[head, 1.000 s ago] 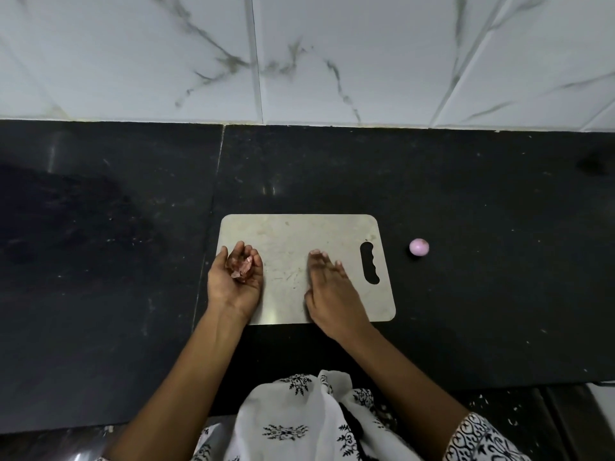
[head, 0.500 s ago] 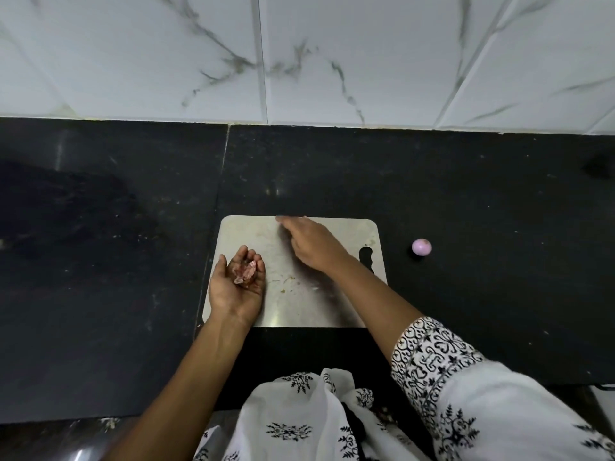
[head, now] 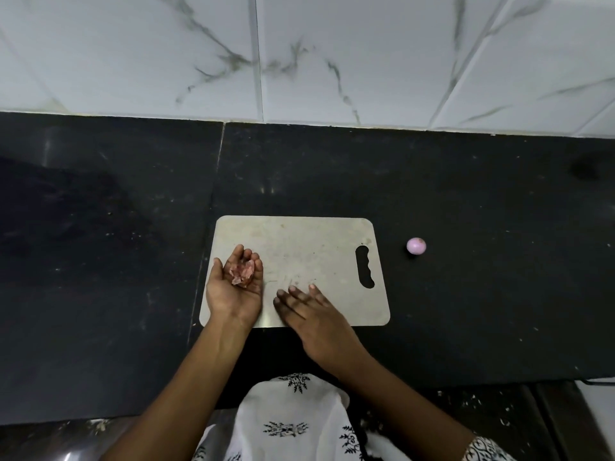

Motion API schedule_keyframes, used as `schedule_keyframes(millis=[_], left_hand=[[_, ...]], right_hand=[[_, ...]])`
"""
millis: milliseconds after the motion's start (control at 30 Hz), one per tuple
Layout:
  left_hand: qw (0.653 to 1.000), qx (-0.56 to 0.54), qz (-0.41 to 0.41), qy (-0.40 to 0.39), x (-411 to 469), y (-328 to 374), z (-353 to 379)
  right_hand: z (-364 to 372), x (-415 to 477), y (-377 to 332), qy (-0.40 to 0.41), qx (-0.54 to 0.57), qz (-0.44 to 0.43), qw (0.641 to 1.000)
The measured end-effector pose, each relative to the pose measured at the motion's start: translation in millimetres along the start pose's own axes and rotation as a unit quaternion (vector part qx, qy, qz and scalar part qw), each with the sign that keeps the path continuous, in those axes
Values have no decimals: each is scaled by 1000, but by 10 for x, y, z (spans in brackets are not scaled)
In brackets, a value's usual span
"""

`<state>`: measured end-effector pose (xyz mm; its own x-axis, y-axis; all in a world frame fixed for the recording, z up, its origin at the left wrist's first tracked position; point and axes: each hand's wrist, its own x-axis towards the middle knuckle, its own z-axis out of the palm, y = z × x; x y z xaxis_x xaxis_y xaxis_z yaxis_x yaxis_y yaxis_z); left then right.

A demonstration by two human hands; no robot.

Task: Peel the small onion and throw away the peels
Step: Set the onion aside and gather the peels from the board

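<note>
A pale cutting board (head: 309, 241) lies on the black counter. My left hand (head: 233, 291) rests palm up over the board's left front corner, cupped around a small heap of pinkish onion peels (head: 242, 271). My right hand (head: 307, 311) lies flat, palm down, on the board's front edge, fingers spread and holding nothing. The peeled small onion (head: 416, 245), round and pale purple, sits on the counter to the right of the board, apart from both hands.
The black stone counter (head: 482, 294) stretches left and right of the board. A white marble-tile wall (head: 332, 54) rises behind it. My white patterned clothing (head: 293, 420) shows at the counter's front edge.
My right hand has swept back from the board's far edge to its front edge. My left hand stays cupped with the peels. The onion has not moved.
</note>
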<state>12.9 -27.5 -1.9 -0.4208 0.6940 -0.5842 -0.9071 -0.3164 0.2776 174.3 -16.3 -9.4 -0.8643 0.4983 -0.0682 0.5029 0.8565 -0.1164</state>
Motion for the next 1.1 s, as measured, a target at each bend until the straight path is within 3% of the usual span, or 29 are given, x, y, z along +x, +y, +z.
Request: schedule_keyframes(millis=[100, 233, 367, 433, 467, 500, 533, 600, 633, 667, 700, 767, 833, 900, 933, 1000, 1100], left_hand=[[1000, 10, 1, 4, -7, 14, -8], [1000, 20, 2, 8, -17, 18, -26], [1000, 28, 2, 6, -36, 2, -30], [1000, 28, 0, 3, -45, 0, -26], [1000, 25, -3, 3, -46, 5, -19], [1000, 20, -7, 5, -43, 18, -11], [1000, 13, -11, 6, -37, 34, -3], [1000, 15, -22, 8, -27, 51, 7], [999, 32, -30, 7, -31, 44, 11], [998, 51, -40, 3, -44, 23, 21], [996, 69, -52, -2, -60, -12, 34], [993, 90, -71, -12, -98, -99, 75], [990, 105, -88, -22, -128, -186, 122], [988, 119, -93, -26, -165, -256, 171], [988, 122, -94, -27, -172, -284, 187], [987, 125, -96, -28, -186, -322, 224], [988, 110, -101, -50, -193, -365, 276]], right_hand=[[-90, 109, 117, -40, -10, 36, 998], [-86, 115, 223, 4, -12, 121, 993], [93, -120, 23, 90, 2, 62, 994], [63, -209, -75, 116, 58, 38, 991], [13, -216, -90, 134, 160, 58, 976], [-65, -199, -88, 152, 316, 130, 928], [-166, -155, -59, 150, 491, 232, 826], [-331, -44, 69, 120, 729, 366, 565], [-391, 3, 154, 116, 779, 379, 486], [-457, 53, 222, 118, 798, 380, 452], [-538, 98, 273, 121, 804, 368, 451], [-732, 191, 295, 125, 789, 326, 505], [-897, 282, 261, 107, 720, 265, 632], [-1008, 401, 204, 106, 557, 213, 796], [-1038, 462, 167, 118, 470, 189, 854], [-1100, 536, 92, 144, 371, 166, 902], [-1123, 556, 78, 149, 342, 151, 916]])
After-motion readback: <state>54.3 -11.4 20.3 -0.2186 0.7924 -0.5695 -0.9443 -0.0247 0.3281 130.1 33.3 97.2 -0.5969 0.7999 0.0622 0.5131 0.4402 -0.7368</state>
